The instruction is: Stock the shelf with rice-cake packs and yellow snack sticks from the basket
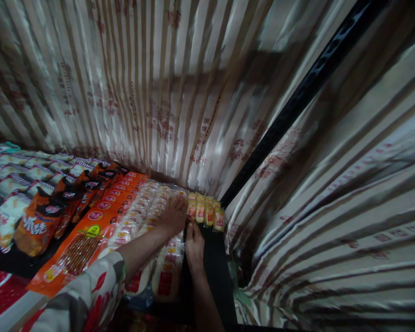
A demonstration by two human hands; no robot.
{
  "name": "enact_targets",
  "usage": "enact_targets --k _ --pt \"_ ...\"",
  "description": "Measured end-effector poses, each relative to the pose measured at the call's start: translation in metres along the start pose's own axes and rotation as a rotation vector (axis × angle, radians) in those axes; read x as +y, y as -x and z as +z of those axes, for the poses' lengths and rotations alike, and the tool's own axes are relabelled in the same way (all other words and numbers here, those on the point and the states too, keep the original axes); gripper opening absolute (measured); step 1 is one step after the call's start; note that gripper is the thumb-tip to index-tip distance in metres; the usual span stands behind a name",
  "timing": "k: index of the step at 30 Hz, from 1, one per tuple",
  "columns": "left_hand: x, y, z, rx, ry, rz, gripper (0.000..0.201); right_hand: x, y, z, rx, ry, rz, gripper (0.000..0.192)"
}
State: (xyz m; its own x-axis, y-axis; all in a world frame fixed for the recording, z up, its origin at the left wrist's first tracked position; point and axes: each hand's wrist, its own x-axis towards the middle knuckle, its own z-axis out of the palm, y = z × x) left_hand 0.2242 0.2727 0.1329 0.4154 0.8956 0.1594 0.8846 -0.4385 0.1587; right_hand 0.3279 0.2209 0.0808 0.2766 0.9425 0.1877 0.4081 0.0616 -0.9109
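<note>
Left hand (pixel 173 216) lies flat on the clear-wrapped packets (pixel 148 207); right hand (pixel 193 242), fingers seemingly pinched at the yellow packs (pixel 205 213) beside them, could topple that upright row.

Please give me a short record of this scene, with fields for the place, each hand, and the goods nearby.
place: dark shelf with striped curtains behind and to the right
left hand: left hand lies flat on clear packets
right hand: right hand beside small yellow packets, grip unclear
nearby goods: orange packs in a row; brown bags further left
sleeve: floral, on the left arm
</note>
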Motion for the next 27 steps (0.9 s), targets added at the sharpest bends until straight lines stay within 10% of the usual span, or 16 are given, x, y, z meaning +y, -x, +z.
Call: enact_targets --k 19,27 --pt "-0.014 -0.018 0.003 -0.001 -0.096 0.061 0.045 -0.002 -0.002 0.021 -0.028 -0.023 0.007 0.061" --pt "-0.012 -0.015 -0.001 -0.014 -0.099 0.065 0.046 0.009 -0.005 0.008 0.154 0.112 -0.127 0.054"
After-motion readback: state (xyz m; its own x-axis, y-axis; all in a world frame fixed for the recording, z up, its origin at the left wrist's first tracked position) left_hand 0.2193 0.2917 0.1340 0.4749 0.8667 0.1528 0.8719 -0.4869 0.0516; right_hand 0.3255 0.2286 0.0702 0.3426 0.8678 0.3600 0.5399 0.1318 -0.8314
